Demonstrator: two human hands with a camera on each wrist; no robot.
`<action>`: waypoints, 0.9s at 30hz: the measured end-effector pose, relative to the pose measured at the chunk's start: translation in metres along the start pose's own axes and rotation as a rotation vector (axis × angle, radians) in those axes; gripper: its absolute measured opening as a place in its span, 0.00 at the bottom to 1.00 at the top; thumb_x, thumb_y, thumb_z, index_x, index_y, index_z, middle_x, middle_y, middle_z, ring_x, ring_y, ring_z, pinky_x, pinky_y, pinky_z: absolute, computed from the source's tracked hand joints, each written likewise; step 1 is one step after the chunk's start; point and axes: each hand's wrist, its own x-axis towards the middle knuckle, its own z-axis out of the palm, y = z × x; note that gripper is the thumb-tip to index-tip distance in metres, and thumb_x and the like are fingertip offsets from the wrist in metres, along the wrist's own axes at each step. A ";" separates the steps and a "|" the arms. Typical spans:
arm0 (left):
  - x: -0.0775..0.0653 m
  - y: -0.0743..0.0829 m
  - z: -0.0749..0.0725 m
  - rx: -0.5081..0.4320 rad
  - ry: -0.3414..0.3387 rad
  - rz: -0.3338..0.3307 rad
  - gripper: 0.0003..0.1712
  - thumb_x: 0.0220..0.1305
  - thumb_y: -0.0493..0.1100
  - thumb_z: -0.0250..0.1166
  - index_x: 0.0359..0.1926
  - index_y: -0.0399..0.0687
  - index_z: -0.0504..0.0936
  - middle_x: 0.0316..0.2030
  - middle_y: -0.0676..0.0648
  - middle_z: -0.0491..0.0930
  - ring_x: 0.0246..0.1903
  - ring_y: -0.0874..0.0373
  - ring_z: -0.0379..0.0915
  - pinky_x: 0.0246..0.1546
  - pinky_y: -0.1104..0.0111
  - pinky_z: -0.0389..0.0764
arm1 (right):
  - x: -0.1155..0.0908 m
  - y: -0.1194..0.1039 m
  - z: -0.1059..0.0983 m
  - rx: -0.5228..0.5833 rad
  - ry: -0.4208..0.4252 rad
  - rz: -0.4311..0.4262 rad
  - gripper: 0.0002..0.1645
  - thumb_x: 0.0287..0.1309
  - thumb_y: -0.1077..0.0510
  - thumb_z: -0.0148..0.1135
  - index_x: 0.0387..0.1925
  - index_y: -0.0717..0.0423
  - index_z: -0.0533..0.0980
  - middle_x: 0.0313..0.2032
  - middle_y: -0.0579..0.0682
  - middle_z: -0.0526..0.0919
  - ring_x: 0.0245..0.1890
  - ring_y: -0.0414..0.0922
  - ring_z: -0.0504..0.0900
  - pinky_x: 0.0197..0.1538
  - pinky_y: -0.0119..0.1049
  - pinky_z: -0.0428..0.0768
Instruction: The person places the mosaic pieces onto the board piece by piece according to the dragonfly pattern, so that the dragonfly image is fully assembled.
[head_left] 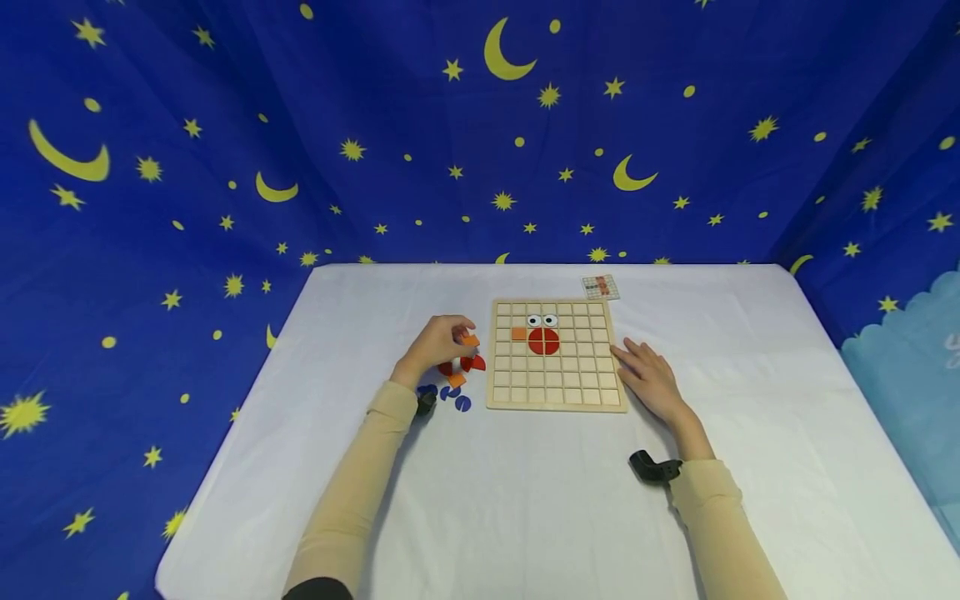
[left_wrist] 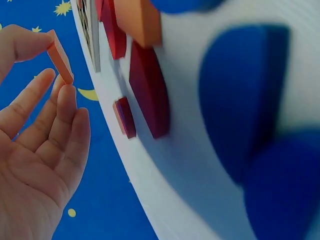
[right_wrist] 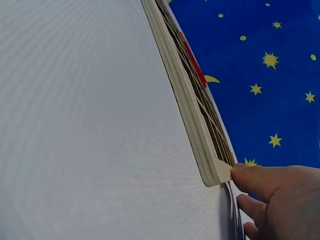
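Note:
My left hand [head_left: 442, 340] pinches an orange square tile [left_wrist: 61, 59] between thumb and fingertips, held above the loose pieces left of the wooden grid board [head_left: 557, 403]. Set in the board are two eye tiles [head_left: 534, 320], a red disc made of quarter pieces [head_left: 543, 341] and one orange square [head_left: 519, 333]. My right hand [head_left: 651, 377] rests at the board's right edge, its fingers extended; in the right wrist view the thumb touches the wooden rim [right_wrist: 212, 172]. Beneath the left hand lie red pieces [left_wrist: 150, 92] and another orange tile [head_left: 456, 380].
Several blue rounded pieces [head_left: 462, 403] lie near the left wrist. A small pattern card [head_left: 601, 287] sits behind the board's far right corner. The white table [head_left: 525, 500] meets a blue star-and-moon curtain [head_left: 420, 125] at the back.

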 end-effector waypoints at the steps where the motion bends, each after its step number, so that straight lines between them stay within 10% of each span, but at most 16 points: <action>1: 0.002 0.001 0.001 0.002 -0.005 0.000 0.25 0.49 0.40 0.73 0.50 0.38 0.81 0.36 0.45 0.82 0.37 0.55 0.75 0.42 0.64 0.78 | 0.000 0.000 0.000 -0.001 0.002 -0.002 0.30 0.70 0.51 0.44 0.69 0.57 0.60 0.72 0.64 0.50 0.73 0.66 0.41 0.70 0.64 0.35; 27: 0.031 0.026 0.035 -0.044 -0.151 0.141 0.22 0.52 0.36 0.70 0.50 0.36 0.81 0.39 0.42 0.83 0.35 0.57 0.77 0.39 0.70 0.79 | 0.000 0.003 0.003 0.014 0.021 -0.006 0.30 0.70 0.50 0.45 0.69 0.55 0.61 0.72 0.64 0.51 0.73 0.66 0.42 0.70 0.65 0.35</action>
